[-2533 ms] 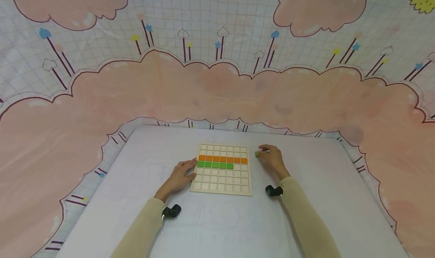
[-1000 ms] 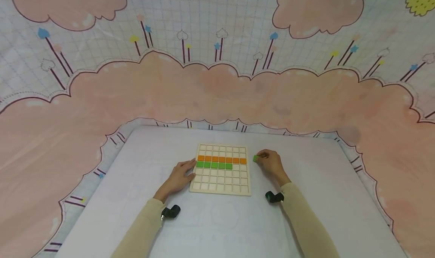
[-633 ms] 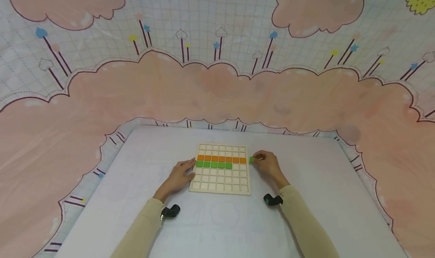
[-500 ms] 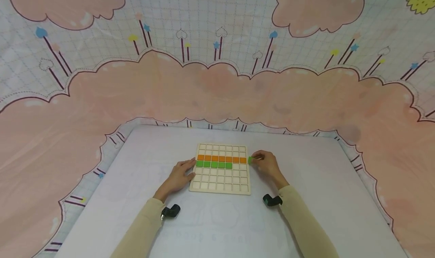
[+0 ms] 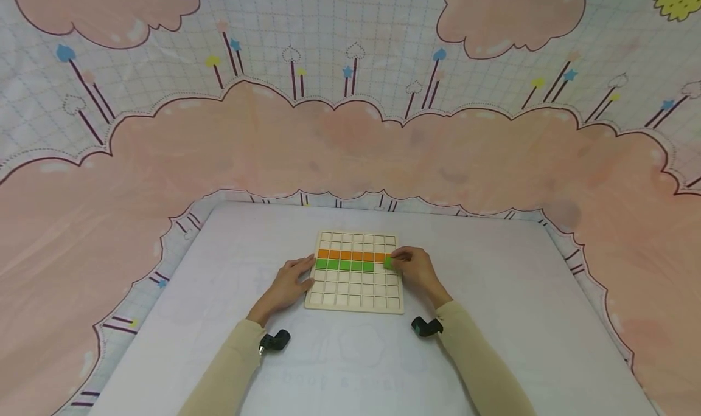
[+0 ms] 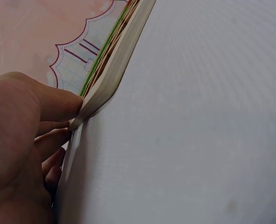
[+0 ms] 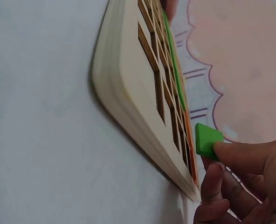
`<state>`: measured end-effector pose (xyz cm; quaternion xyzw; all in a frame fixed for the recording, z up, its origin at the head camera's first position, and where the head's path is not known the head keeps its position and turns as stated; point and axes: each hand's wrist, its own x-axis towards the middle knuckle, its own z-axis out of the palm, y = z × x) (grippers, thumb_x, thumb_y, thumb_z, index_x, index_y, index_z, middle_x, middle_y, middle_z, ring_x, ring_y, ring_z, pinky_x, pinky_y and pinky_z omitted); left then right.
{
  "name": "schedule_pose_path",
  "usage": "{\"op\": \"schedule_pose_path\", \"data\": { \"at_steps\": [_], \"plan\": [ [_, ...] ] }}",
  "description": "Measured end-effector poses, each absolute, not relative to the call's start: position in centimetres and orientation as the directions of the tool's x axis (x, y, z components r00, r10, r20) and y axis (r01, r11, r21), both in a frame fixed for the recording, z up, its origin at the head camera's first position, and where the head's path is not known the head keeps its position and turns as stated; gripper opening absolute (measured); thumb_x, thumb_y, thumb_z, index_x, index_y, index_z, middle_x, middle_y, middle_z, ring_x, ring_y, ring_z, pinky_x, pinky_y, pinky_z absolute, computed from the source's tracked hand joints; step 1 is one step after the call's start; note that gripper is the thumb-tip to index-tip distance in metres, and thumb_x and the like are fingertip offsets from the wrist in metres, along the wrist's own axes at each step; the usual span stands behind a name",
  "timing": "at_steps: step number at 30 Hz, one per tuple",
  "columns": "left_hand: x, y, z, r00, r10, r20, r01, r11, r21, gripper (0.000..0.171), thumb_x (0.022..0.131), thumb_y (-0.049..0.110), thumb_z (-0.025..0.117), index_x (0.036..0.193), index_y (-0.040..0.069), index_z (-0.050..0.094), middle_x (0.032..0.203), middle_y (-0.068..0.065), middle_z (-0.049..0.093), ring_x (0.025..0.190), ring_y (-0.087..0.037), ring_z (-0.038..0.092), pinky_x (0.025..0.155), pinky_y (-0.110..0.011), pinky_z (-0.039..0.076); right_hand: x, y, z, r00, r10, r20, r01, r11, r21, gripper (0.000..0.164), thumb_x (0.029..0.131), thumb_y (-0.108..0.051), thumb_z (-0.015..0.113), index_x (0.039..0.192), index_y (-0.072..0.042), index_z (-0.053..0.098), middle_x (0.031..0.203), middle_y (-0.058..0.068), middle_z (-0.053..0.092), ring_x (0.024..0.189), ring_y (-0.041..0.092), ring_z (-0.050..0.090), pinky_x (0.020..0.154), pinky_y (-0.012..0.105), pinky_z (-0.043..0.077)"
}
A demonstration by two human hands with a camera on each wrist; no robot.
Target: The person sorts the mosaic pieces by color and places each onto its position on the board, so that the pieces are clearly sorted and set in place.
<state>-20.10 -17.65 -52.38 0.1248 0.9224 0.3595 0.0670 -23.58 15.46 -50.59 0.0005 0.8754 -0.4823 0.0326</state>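
A square wooden grid board [image 5: 354, 311] lies flat on the table. One row of its cells holds orange tiles [image 5: 345, 255]; in the row just nearer the person, several green tiles [image 5: 345, 266] run from the left side. My left hand [image 5: 290, 281] rests at the board's left edge, its thumb and fingers touching the rim, as the left wrist view shows close up. Between thumb and fingers my right hand [image 5: 420, 271] pinches a loose green tile [image 7: 207, 140]. That tile is over the right end of the green row, covering part of the last orange tile in the head view.
The board stands on a white tabletop [image 5: 350, 361]. Behind and around it hangs a cloth [image 5: 339, 142] printed with clouds and candle-like shapes. A small black camera [image 5: 276, 341] sits at the left wrist and another black camera [image 5: 426, 327] at the right.
My right hand has carried the green tile leftward from beside the board to over its right edge. The left hand stays at the left edge.
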Motion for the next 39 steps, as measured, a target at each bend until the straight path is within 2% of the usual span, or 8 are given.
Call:
{"op": "schedule_pose_path", "data": {
  "at_steps": [6, 19, 29, 39],
  "plan": [
    [-20.0, -17.6, -52.3, -0.961, 0.276, -0.038, 0.176, 0.709, 0.683, 0.056, 0.097, 0.017, 0.060, 0.149, 0.008, 0.042, 0.160, -0.006, 0.035, 0.144, -0.034, 0.030, 0.115, -0.059, 0.027, -23.4, 14.6, -50.3, -0.997, -0.051, -0.062, 0.025, 0.539, -0.842, 0.011, 0.086, -0.009, 0.072, 0.096, -0.007, 0.074, 0.095, 0.008, 0.072, 0.082, 0.018, 0.060, 0.068, 0.026, 0.049],
    [-20.0, -17.4, -52.0, -0.962, 0.266, -0.065, 0.150, 0.712, 0.686, 0.056, 0.097, 0.017, 0.059, 0.149, 0.009, 0.041, 0.160, -0.005, 0.034, 0.145, -0.033, 0.028, 0.116, -0.058, 0.026, -23.2, 13.6, -50.3, -0.995, -0.090, -0.045, -0.021, 0.625, -0.781, 0.008, 0.087, -0.013, 0.073, 0.094, -0.012, 0.075, 0.098, 0.005, 0.073, 0.089, 0.019, 0.063, 0.084, 0.037, 0.051],
    [-20.0, -17.4, -52.1, -0.961, 0.268, -0.067, 0.148, 0.704, 0.694, 0.057, 0.097, 0.018, 0.059, 0.150, 0.008, 0.041, 0.160, -0.006, 0.034, 0.145, -0.034, 0.028, 0.116, -0.059, 0.026, -23.3, 13.6, -50.6, -0.993, -0.097, -0.069, -0.008, 0.632, -0.775, 0.016, 0.084, -0.010, 0.073, 0.100, -0.010, 0.076, 0.099, 0.006, 0.071, 0.089, 0.019, 0.062, 0.083, 0.037, 0.052],
    [-20.2, -17.6, -52.3, -0.961, 0.270, -0.057, 0.160, 0.715, 0.680, 0.056, 0.097, 0.017, 0.059, 0.150, 0.009, 0.041, 0.160, -0.005, 0.034, 0.144, -0.034, 0.029, 0.116, -0.059, 0.025, -23.6, 13.9, -51.3, -0.990, -0.130, -0.053, -0.042, 0.632, -0.773, 0.018, 0.084, -0.010, 0.075, 0.102, -0.011, 0.075, 0.101, 0.006, 0.072, 0.088, 0.017, 0.061, 0.079, 0.032, 0.050]
  ]
}}
